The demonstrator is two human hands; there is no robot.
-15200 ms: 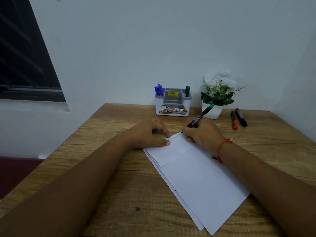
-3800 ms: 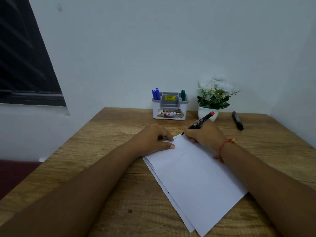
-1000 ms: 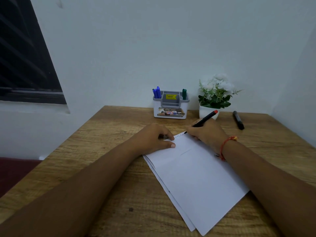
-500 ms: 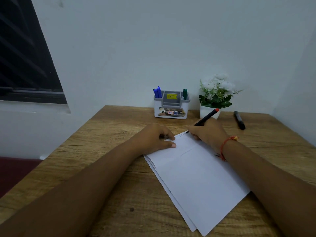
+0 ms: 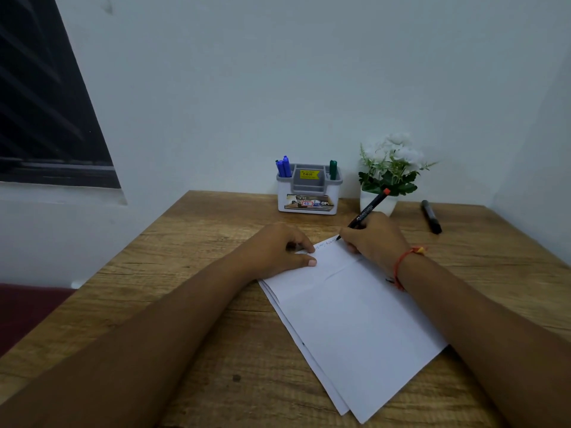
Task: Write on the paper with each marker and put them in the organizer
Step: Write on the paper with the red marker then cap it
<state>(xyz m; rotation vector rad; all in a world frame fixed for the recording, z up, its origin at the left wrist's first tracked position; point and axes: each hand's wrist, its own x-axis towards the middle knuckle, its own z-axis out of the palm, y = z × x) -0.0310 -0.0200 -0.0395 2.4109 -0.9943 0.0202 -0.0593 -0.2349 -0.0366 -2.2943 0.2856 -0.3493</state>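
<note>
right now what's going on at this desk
A person writes near the top edge of the paper with a red marker gripped in the right hand, while the left hand presses the sheets onto the table. Blue markers and a green marker stand in the organizer; a black marker lies on the table near the potted plant.

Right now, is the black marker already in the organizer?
No, the black marker lies on the table right of the flower pot, outside the organizer.
</note>
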